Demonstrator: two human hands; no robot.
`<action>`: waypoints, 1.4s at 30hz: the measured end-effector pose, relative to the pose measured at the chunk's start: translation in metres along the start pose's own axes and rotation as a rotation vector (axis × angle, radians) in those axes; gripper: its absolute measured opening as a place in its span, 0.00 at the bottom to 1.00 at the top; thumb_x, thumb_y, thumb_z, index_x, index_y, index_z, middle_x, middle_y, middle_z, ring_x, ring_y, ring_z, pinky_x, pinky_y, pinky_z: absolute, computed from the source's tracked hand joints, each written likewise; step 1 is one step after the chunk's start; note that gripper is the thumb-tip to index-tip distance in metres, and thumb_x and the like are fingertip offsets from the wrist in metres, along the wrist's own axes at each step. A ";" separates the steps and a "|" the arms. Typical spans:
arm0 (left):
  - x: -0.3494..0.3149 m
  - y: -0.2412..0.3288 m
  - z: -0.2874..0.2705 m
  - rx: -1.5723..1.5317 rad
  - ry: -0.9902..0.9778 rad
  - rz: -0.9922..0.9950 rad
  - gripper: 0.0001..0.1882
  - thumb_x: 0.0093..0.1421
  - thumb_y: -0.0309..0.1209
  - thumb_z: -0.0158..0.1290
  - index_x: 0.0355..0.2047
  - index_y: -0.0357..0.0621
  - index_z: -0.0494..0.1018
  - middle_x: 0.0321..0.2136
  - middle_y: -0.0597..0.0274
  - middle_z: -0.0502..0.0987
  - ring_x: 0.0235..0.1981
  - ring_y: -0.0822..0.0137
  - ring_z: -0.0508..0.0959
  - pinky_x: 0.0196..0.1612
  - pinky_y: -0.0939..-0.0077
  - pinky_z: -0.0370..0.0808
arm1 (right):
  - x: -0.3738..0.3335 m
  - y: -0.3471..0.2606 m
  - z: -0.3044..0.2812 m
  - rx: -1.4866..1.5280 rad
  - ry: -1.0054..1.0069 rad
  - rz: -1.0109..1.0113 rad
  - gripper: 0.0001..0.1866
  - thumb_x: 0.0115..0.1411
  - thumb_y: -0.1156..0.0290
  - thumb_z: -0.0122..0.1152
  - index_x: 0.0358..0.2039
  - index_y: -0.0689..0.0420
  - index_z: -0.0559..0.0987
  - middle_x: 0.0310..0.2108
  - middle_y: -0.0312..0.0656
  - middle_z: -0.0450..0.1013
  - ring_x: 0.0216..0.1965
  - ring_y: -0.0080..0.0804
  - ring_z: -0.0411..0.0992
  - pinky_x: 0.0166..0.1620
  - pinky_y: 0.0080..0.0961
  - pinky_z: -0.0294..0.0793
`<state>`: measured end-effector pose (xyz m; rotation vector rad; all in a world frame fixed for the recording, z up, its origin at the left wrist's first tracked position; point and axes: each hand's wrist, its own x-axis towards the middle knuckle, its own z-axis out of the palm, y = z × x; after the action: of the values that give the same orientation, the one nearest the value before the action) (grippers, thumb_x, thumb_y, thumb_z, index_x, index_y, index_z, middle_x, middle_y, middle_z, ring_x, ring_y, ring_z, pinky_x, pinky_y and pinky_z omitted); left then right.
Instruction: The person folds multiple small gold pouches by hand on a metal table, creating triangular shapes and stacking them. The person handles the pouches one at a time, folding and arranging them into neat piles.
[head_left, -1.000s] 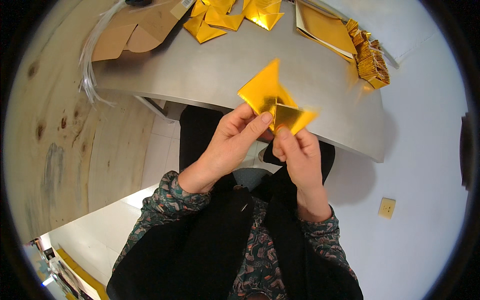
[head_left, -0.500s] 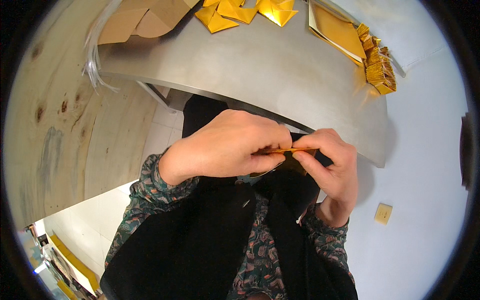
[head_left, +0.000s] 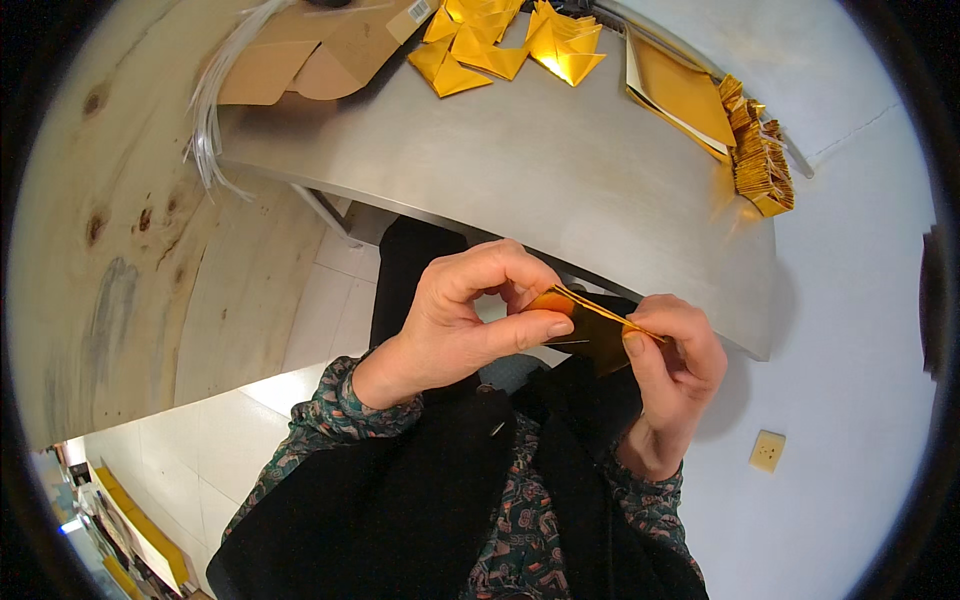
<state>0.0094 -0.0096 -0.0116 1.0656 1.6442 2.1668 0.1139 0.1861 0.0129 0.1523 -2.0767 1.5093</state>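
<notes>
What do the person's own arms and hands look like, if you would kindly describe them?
The left hand and right hand are bare, with no gloves or watch visible. The long dark-green fabric sleeves carry a dense pattern in pinkish and pale tones and end at the wrists, the left cuff looking gathered. A plain black outer garment covers the upper arms.

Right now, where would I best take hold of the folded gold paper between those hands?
Probably pinch the long, thin upper edge of the folded gold paper near its middle, coming from the side of the metal table. The left hand covers one end and the right hand pinches the other, while that middle stretch shows uncovered and slants between them.
</notes>
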 end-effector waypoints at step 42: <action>-0.004 0.008 0.017 -0.017 0.096 0.217 0.07 0.63 0.28 0.58 0.27 0.40 0.75 0.22 0.67 0.74 0.23 0.74 0.68 0.26 0.79 0.63 | -0.002 -0.002 0.001 0.022 -0.076 -0.160 0.10 0.49 0.82 0.69 0.32 0.58 0.80 0.28 0.39 0.78 0.28 0.31 0.71 0.37 0.29 0.68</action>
<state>0.0249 -0.0017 -0.0042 1.2037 1.6124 2.3981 0.1158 0.1842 0.0130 0.3800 -2.0538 1.4507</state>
